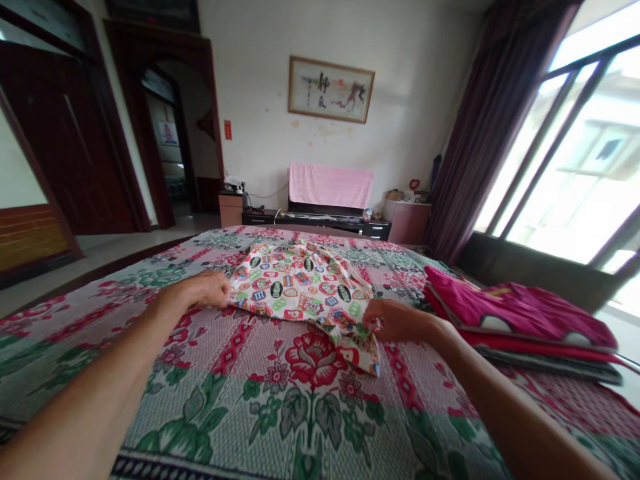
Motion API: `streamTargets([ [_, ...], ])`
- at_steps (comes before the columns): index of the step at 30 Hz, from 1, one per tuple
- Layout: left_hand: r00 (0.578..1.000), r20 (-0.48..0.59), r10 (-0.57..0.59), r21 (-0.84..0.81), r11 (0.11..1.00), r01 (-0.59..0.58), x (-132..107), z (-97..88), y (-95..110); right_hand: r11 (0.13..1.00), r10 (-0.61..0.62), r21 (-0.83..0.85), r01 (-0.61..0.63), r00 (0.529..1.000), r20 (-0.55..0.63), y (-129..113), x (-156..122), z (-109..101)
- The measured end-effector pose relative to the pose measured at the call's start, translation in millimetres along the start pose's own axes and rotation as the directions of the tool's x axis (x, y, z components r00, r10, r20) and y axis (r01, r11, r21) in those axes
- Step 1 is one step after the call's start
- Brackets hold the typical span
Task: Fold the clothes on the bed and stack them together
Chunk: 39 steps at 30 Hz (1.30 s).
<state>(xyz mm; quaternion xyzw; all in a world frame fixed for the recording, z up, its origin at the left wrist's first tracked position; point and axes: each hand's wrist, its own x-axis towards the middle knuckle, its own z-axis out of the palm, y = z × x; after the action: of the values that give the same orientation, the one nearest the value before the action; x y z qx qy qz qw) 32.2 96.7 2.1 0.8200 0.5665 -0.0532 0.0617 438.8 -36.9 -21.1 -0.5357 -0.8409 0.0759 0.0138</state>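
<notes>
A white garment (300, 283) with colourful badge-like prints lies spread across the flowered bedspread (210, 413) in front of me. Whether it is a shirt or another piece of clothing I cannot tell. My left hand (213, 289) is closed on the garment's left edge, knuckles up. At the near right corner, my right hand (387, 320) pinches the fabric between its fingers. Below that hand, a crumpled part of the garment hangs toward me and lies on the bedspread.
Folded clothes (520, 313) are stacked at the right, a magenta piece on top. Beyond the bed stands a low black cabinet (377, 230) with a pink towel (330, 185) draped over something on it. A window (565, 133) with a dark curtain (480, 127) is on the right.
</notes>
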Motion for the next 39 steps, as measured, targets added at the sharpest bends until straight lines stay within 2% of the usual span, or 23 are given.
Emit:
streamTargets([
  [4,0.998,-0.05,0.035,-0.027,0.999,-0.036,-2.2,-5.0,-3.5,0.987,-0.079,0.139,0.081,0.997,-0.015,-14.6,0.5,-4.2],
  [7,0.999,-0.012,0.037,-0.109,0.993,-0.038,-1.6,-4.2,-7.2,0.945,-0.118,0.307,0.115,0.993,-0.007,-16.8,2.7,-3.8],
  [12,0.996,0.092,-0.02,-0.27,0.962,0.044,3.3,2.6,-16.5,0.864,-0.021,0.503,-0.029,0.995,0.093,-6.1,1.7,-2.4],
  [15,0.995,0.096,-0.021,-0.302,0.952,0.05,4.5,2.3,-20.6,0.863,0.012,0.499,-0.08,0.99,0.138,-4.1,-1.0,-6.4],
  [19,0.991,0.132,-0.038,-0.31,0.947,0.078,-1.1,-6.9,-23.6,0.867,0.0,0.487,-0.102,0.979,0.205,-8.8,-6.5,-17.8],
  [24,0.986,0.163,0.034,-0.359,0.933,0.027,-3.2,-12.8,-35.3,0.793,-0.011,0.568,-0.219,0.927,0.374,-20.6,-15.6,-32.8],
  [27,0.986,0.158,0.049,-0.365,0.931,0.012,0.9,-8.9,-42.6,0.759,-0.016,0.605,-0.24,0.922,0.386,-25.7,-14.5,-33.3],
  [31,0.993,0.093,0.072,-0.345,0.938,-0.036,4.1,-6.2,-44.9,0.691,0.017,0.686,-0.226,0.955,0.297,-17.9,-6.8,-25.5],
  [34,0.999,-0.027,0.047,-0.418,0.907,-0.054,9.5,-4.1,-42.8,0.566,0.065,0.792,-0.228,0.97,0.232,-0.5,4.0,-21.4],
  [37,0.97,-0.226,-0.087,-0.57,0.819,-0.059,21.8,7.2,-37.6,0.395,0.176,0.902,-0.172,0.978,0.11,18.8,26.4,-20.4],
  [39,0.917,-0.315,-0.246,-0.653,0.757,-0.021,30.4,19.3,-32.6,0.298,0.343,0.949,-0.105,0.939,-0.004,28.7,45.9,-19.1],
])
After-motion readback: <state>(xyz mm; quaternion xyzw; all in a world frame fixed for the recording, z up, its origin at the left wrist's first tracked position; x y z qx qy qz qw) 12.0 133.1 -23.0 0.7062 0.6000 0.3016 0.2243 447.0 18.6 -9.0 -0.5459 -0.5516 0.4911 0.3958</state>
